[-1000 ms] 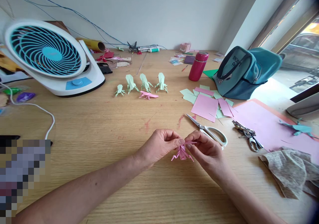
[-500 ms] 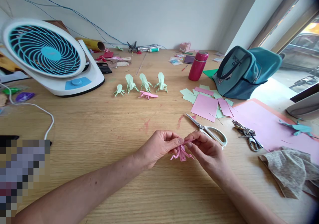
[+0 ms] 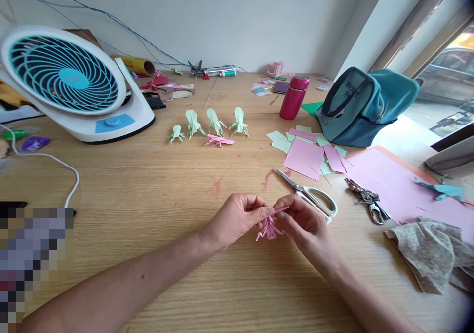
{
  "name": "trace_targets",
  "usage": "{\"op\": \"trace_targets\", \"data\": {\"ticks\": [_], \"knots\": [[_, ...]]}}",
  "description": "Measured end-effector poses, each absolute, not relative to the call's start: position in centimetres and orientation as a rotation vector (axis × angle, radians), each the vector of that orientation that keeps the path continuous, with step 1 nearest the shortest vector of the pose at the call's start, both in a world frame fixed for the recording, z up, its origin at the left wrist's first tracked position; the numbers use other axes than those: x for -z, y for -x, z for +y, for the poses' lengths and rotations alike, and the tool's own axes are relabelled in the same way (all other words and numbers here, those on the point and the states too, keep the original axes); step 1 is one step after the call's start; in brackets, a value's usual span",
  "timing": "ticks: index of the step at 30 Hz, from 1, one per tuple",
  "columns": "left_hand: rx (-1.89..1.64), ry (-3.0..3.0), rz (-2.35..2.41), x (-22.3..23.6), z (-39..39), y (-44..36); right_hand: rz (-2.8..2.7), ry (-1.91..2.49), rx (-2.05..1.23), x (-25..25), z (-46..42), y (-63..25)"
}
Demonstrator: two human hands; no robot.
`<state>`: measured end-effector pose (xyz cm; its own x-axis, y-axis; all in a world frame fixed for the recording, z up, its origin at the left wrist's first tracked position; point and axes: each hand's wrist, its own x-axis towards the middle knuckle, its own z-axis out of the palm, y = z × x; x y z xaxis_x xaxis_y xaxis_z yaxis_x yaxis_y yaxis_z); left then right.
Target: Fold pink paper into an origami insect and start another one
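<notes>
Between my two hands is a pink origami figure (image 3: 270,229) with thin folded legs spread downward. My left hand (image 3: 246,217) pinches its upper edge between thumb and forefinger. From the other side my right hand (image 3: 304,219) pinches a narrow pink point of the same figure, its fingertips almost touching the left thumb. Part of the paper is hidden behind the fingers. Scissors (image 3: 314,194) with white handles lie just beyond my right hand. Farther off, several pale green origami figures (image 3: 215,121) stand in a row, with a pink origami figure (image 3: 219,141) in front of them.
A white and blue fan (image 3: 111,124) stands at the left. Pink and green paper pieces (image 3: 303,157), keys (image 3: 368,202) and a grey cloth (image 3: 425,254) lie to the right. A magenta bottle (image 3: 294,98) and a teal bag (image 3: 355,108) stand at the back right.
Both hands keep their pinch on the pink origami figure and stay in nearly the same place. The figure's legs and the pink point between the fingers have shifted slightly.
</notes>
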<state>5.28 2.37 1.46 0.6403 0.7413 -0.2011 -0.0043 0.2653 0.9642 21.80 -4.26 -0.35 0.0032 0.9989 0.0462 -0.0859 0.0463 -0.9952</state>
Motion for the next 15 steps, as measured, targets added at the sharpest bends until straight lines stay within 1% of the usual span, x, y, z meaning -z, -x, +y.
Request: {"op": "trace_targets", "data": {"ticks": [5, 10, 15], "knots": [[-0.659, -1.351, 0.749, -1.82, 1.86, -5.27, -1.164, 1.067, -1.223, 0.15, -4.48, -21.71], [-0.663, -1.347, 0.713, -2.18, 1.46, -5.49, -1.276, 1.145, -1.010, 0.39, -4.62, -21.71], [-0.607, -1.352, 0.838, -2.33, 1.58, -5.78, -1.292, 1.160, -0.888, 0.31, -4.64, -21.59]]}}
